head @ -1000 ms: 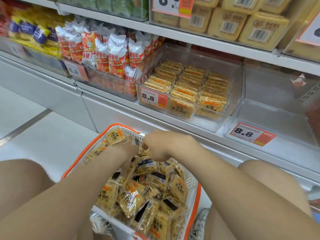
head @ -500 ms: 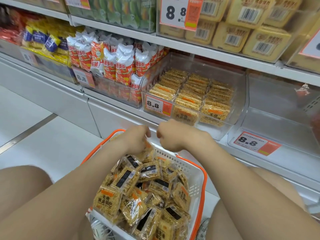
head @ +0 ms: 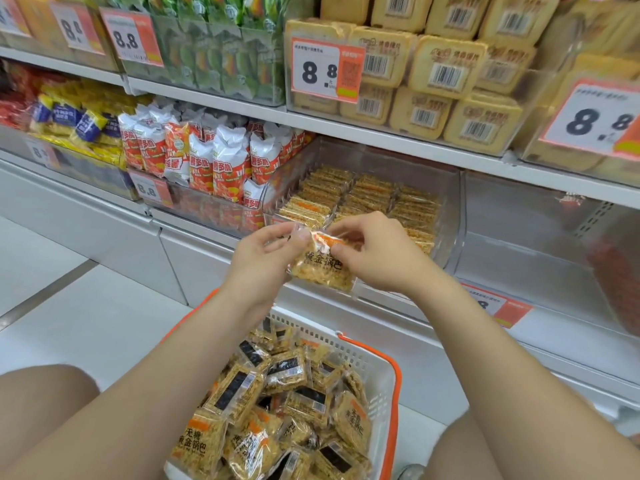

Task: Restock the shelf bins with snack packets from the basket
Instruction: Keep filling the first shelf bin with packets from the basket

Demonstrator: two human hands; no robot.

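A white basket with an orange rim (head: pixel 389 382) sits low in the middle, piled with several clear packets of golden rice-crust snack (head: pixel 277 403). Both hands hold one such snack packet (head: pixel 320 268) up in front of the shelf. My left hand (head: pixel 266 251) pinches its top left edge and my right hand (head: pixel 377 251) pinches its top right edge. Just behind it stands a clear shelf bin (head: pixel 446 216) with rows of the same packets standing on edge.
Right of that bin is a clear bin (head: pixel 526 258) with almost nothing in it. Left is a bin of red-and-white bags (head: pixel 214 161). The shelf above carries yellow boxed cakes (head: pixel 446 71) and 8.8 price tags (head: pixel 325 69). My bare knees flank the basket.
Both hands have risen out of the basket with one packet held between them, from the basket's far rim up to the front of the shelf bin. The view has tilted upward.
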